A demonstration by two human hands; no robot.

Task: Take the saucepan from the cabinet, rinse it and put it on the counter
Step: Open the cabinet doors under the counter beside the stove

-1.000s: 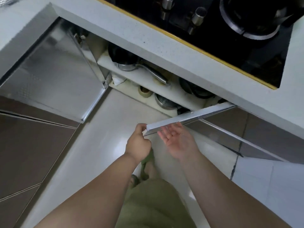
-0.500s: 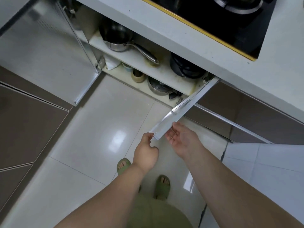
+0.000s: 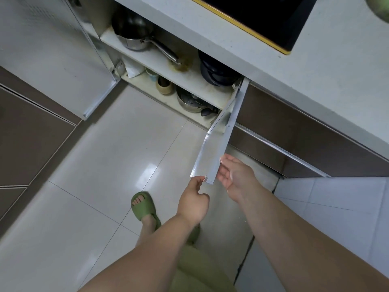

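A steel saucepan (image 3: 134, 37) with a long handle sits on the left of the upper shelf inside the open cabinet (image 3: 189, 81) below the counter (image 3: 315, 70). The cabinet's right door (image 3: 219, 148) stands swung out towards me. My left hand (image 3: 193, 200) is curled, its fingertips pinching the door's near corner. My right hand (image 3: 235, 175) lies open, palm against the door's outer side. Both hands are far from the saucepan.
The left door (image 3: 52, 60) is wide open. A dark pot (image 3: 216, 70) shares the upper shelf; a lidded steel pot (image 3: 189, 100) and beige cup (image 3: 164, 86) sit below. A black hob (image 3: 263, 15) tops the counter. My foot in a green slipper (image 3: 143, 205) stands on tiled floor.
The right door has swung further open, from almost across the cabinet to pointing at me. Both hands followed it back and right, and more of the shelves shows.
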